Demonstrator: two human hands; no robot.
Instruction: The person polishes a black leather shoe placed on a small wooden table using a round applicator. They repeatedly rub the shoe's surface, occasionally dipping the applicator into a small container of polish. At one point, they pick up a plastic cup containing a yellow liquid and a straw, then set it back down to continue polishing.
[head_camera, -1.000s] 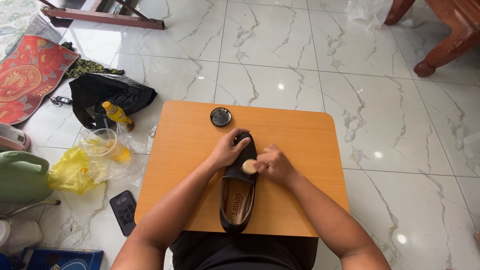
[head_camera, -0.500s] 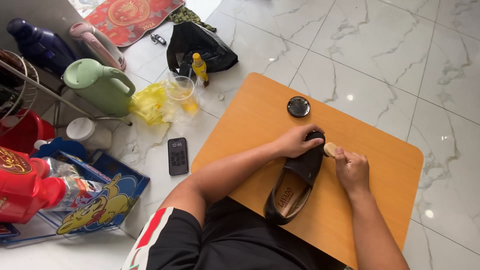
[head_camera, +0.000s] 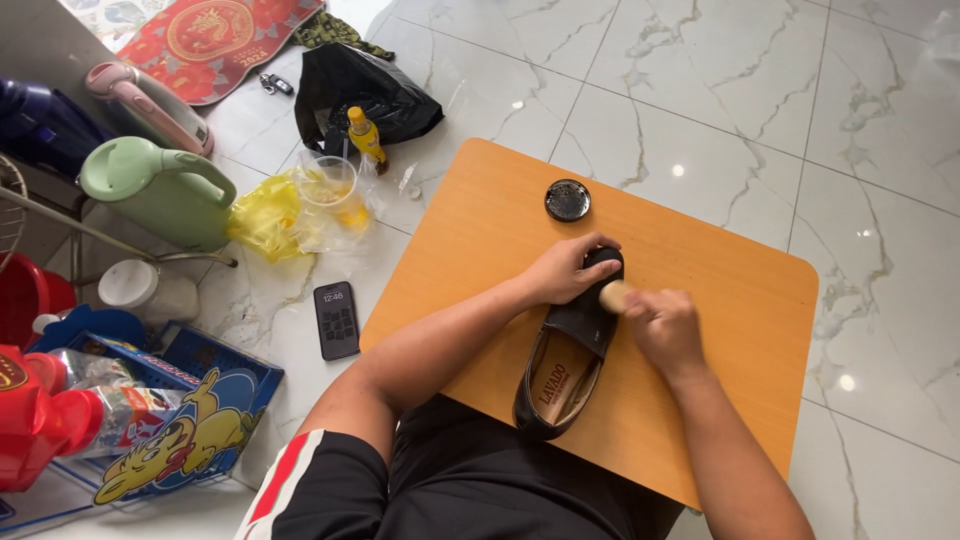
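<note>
A black shoe with a tan insole lies on the low orange wooden table, toe pointing away from me. My left hand grips the shoe's toe and holds it down. My right hand is closed around a small light wooden-handled brush pressed against the right side of the toe. A round black tin of polish sits open on the table beyond the shoe.
On the marble floor to the left lie a phone, a yellow plastic bag, a clear cup, a yellow bottle, a black bag, a green jug and a blue basket.
The camera has swung left and tilted, bringing the floor clutter into view. Both hands stay on the shoe's toe, the right one still holding the brush against it.
</note>
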